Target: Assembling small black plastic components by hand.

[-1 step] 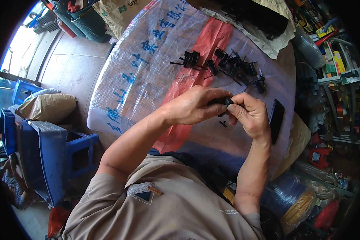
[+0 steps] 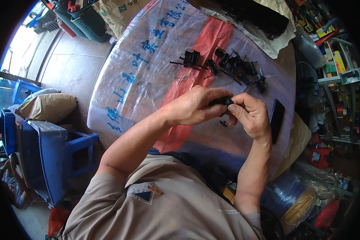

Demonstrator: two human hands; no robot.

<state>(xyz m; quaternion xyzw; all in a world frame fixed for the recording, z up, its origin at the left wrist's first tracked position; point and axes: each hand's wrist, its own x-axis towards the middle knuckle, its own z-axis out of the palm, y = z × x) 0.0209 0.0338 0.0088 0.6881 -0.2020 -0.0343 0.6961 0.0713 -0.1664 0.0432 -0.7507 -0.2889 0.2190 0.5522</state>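
My left hand [image 2: 196, 106] and my right hand [image 2: 250, 114] meet above the table, and both pinch one small black plastic part [image 2: 222, 101] between their fingertips. Just below them a tiny black piece [image 2: 223, 123] lies on the white woven sheet [image 2: 140, 76], which has a red stripe and covers the table. Farther back a pile of several black plastic parts [image 2: 238, 66] is spread out, and one more black part [image 2: 190, 58] lies apart to its left. A flat black phone-like slab [image 2: 277, 120] rests beside my right hand.
A blue plastic stool [image 2: 48, 152] and a stuffed sack [image 2: 46, 106] stand on the floor at left. Green baskets [image 2: 82, 18] are at the far left. Shelves of tools [image 2: 336, 64] line the right. A coil of blue tubing [image 2: 284, 194] sits low right. A black bag on cloth [image 2: 260, 18] lies at the table's far edge.
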